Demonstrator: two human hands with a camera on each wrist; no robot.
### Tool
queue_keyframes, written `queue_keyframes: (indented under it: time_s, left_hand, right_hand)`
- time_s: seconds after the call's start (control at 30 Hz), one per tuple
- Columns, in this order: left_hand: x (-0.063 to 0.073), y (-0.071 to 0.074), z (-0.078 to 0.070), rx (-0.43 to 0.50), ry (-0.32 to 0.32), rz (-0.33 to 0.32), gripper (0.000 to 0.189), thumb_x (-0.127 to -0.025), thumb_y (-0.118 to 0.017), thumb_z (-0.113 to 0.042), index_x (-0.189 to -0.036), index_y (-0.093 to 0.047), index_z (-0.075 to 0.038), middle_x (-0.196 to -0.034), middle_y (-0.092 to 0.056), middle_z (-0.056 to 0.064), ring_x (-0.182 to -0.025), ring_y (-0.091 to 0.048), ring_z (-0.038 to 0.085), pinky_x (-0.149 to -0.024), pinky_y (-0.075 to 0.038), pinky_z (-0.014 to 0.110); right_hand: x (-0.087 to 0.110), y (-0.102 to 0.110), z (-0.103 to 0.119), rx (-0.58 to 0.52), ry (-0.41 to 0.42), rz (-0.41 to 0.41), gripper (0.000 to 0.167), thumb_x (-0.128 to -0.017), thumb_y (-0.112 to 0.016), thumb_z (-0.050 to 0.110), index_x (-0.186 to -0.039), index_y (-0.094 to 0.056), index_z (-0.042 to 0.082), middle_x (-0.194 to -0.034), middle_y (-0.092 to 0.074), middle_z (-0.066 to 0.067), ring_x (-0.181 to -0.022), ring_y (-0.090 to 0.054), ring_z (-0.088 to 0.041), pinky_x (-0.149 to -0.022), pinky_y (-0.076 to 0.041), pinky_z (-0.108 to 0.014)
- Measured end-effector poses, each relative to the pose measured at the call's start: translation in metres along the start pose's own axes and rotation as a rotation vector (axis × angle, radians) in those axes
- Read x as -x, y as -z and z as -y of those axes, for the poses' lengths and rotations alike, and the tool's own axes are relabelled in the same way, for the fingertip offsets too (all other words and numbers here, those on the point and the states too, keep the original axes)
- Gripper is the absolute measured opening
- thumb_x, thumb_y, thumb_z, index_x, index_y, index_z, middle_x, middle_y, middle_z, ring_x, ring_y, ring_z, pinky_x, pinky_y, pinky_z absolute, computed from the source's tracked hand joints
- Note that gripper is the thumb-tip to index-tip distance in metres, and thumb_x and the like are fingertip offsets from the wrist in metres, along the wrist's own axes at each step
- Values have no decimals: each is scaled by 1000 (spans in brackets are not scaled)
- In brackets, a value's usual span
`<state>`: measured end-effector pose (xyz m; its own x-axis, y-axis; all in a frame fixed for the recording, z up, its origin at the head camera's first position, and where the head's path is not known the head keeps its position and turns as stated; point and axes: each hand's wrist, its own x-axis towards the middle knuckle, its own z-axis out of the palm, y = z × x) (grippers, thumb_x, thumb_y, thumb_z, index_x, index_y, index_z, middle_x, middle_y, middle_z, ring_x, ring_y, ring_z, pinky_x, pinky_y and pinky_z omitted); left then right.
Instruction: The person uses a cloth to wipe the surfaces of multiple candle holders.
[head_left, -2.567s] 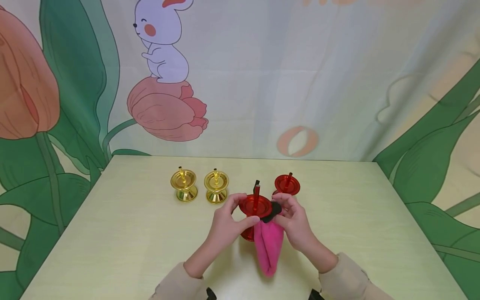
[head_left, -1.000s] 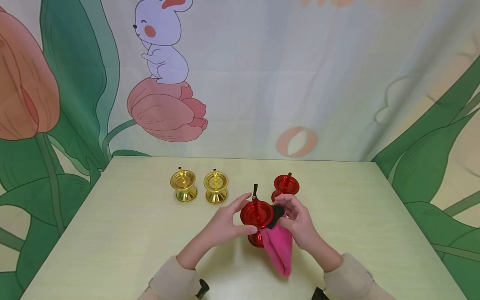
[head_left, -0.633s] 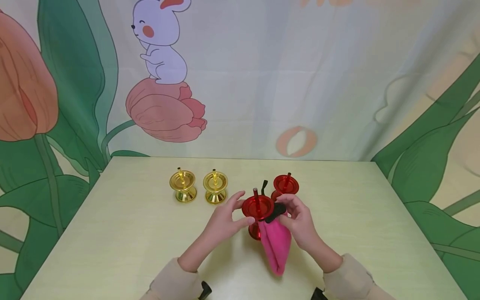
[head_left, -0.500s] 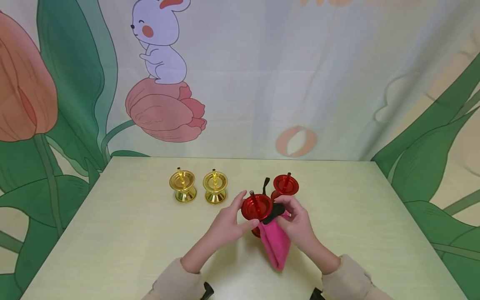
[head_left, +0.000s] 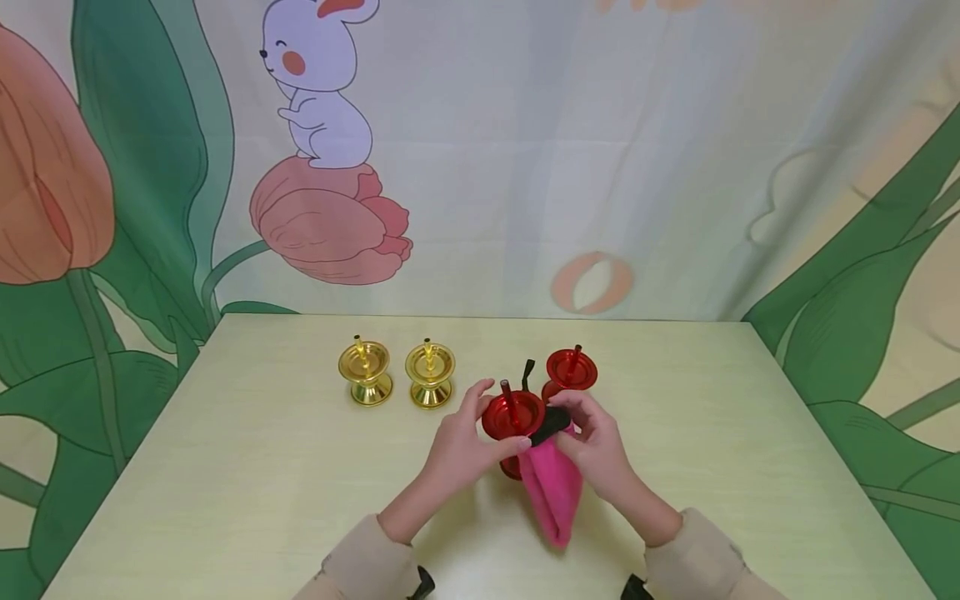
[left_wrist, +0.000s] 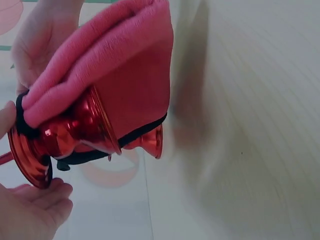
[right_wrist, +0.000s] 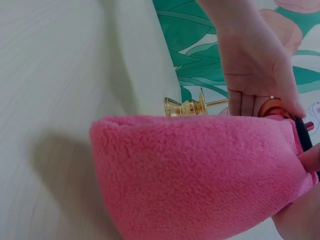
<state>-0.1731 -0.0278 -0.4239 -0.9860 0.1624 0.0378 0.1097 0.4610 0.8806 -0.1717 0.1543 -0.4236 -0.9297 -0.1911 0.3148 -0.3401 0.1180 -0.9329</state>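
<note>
My left hand [head_left: 461, 446] holds a red metal candle holder [head_left: 516, 415] by its upper dish, thumb in front and fingers behind. It is raised above the table, its thin stem pointing up. My right hand [head_left: 602, 446] pinches a pink plush cloth [head_left: 553, 492] with black edging [head_left: 552, 423] against the dish's right side. The folded cloth hangs down, with a black loop [head_left: 528, 375] sticking up behind. In the left wrist view, the cloth [left_wrist: 100, 55] lies along the shiny holder [left_wrist: 70, 135]. The right wrist view shows mostly the cloth [right_wrist: 200, 175], which covers the holder's body.
Two gold candle holders [head_left: 365, 367] stand side by side at the back left of the pale wooden table [head_left: 262, 483]. Another red candle holder [head_left: 572, 368] stands just behind my right hand, partly hidden. A printed curtain [head_left: 480, 167] hangs behind the table.
The red holder in my left hand dips, rises and tilts slightly, ending a little to the right. The cloth moves right with it. The black loop has swung to the right behind the dish.
</note>
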Motion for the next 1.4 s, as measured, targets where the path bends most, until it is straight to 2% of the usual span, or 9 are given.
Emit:
queue_keyframes:
  time_s: [0.17,0.37,0.5,0.63,0.73,0.87,1.03,1.23,1.4]
  left_hand:
    - [-3,5,6,128,-56,108,75,-70,-72,-37,-131,-33,-16,-123,-56,2,-113,-52,16,-94,-40,43]
    - [-3,13,3,236,-135,211,58,-75,-70,-19,-122,-37,-10,-119,-58,9,-105,-57,18,-94,-37,44]
    - [2,24,-13,250,-130,260,53,-77,-67,-12,-120,-37,-5,-122,-54,17,-111,-53,25,-97,-35,48]
    - [-3,24,-9,266,-131,284,52,-77,-66,-14,-120,-38,-7,-123,-53,17,-116,-50,25,-98,-34,49]
    - [-12,22,3,282,-131,286,55,-77,-67,-18,-123,-37,-10,-124,-53,14,-117,-49,24,-98,-34,49]
    - [-19,26,6,271,-125,269,59,-78,-67,-24,-126,-35,-12,-126,-52,13,-118,-48,24,-97,-35,49]
    - [-27,31,5,281,-120,238,61,-77,-67,-30,-127,-35,-15,-125,-53,11,-114,-51,21,-95,-38,47]
    - [-38,34,4,246,-85,162,68,-74,-70,-31,-130,-34,-18,-123,-55,7,-113,-52,19,-94,-40,45]
    - [-50,31,6,187,-53,74,75,-69,-73,-35,-131,-34,-20,-121,-56,2,-113,-52,16,-93,-40,45]
  right_hand:
    - [-3,9,-2,-45,-67,40,34,-74,-49,-17,-103,-51,1,-96,-56,4,-84,-54,-6,-69,-48,-16]
    - [-8,19,-4,-208,-122,145,41,-75,-45,-15,-101,-53,17,-94,-56,3,-82,-57,-7,-70,-49,-17]
    - [-11,25,-5,-268,-142,200,42,-76,-43,-14,-102,-53,18,-95,-55,2,-82,-58,-8,-70,-50,-18]
    - [-13,30,-4,-246,-168,216,41,-77,-42,-13,-103,-53,16,-96,-55,3,-82,-58,-10,-69,-50,-19]
    - [-14,35,-1,-221,-199,208,38,-77,-41,-13,-104,-51,13,-98,-54,2,-82,-59,-10,-69,-50,-19]
    - [-15,42,2,-197,-227,188,35,-77,-42,-12,-104,-50,10,-98,-53,1,-80,-60,-10,-67,-50,-19]
    - [-15,54,4,-192,-219,168,36,-77,-41,-13,-103,-51,9,-97,-53,1,-80,-59,-10,-66,-50,-19]
    - [-15,68,9,-196,-189,145,36,-77,-39,-14,-102,-51,9,-95,-55,3,-79,-61,-8,-66,-51,-18]
    - [-12,77,14,-220,-170,138,36,-78,-40,-13,-101,-53,12,-94,-55,3,-77,-60,-8,-66,-51,-19]
